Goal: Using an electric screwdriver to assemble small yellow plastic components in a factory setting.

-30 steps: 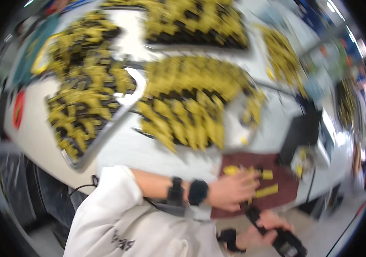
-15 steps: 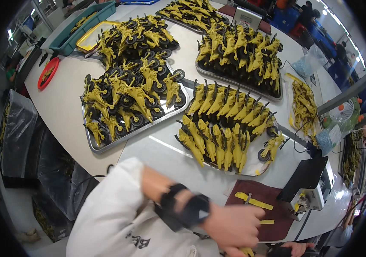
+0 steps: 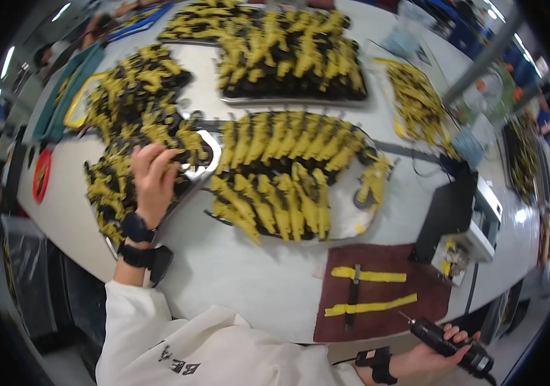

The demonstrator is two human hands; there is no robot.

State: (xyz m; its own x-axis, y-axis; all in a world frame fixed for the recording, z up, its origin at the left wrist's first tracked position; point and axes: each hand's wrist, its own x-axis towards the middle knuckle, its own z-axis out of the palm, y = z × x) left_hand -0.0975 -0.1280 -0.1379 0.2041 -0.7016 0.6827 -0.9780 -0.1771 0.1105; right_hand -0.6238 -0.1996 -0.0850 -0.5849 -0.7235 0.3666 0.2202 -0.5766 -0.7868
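the left hand lies fingers-down on a heap of yellow-and-black parts in a metal tray at the left of the worktop, its fingers curled into the pile; whether it grips one piece i cannot tell. two dark bands sit on that wrist, and a white sleeve runs back from it toward the near edge. the right hand is low at the near right, off the worktop's edge, closed around a black powered screwdriver whose thin tip points left toward a dark red mat. on the mat lie two yellow strips side by side, crossed by a slim black piece.

just right of the left hand's tray, a second tray holds yellow parts set in neat rows. farther away, another tray carries a looser pile of the same parts, and a loose heap of yellow strips lies at the far right. a black and white box-like device stands just beyond the mat's right corner. a teal bin and a red round thing sit at the far left edge.

the worktop is white and long, curving with the lens. dark bags or bins hang below its left side, and the room beyond is blurred.
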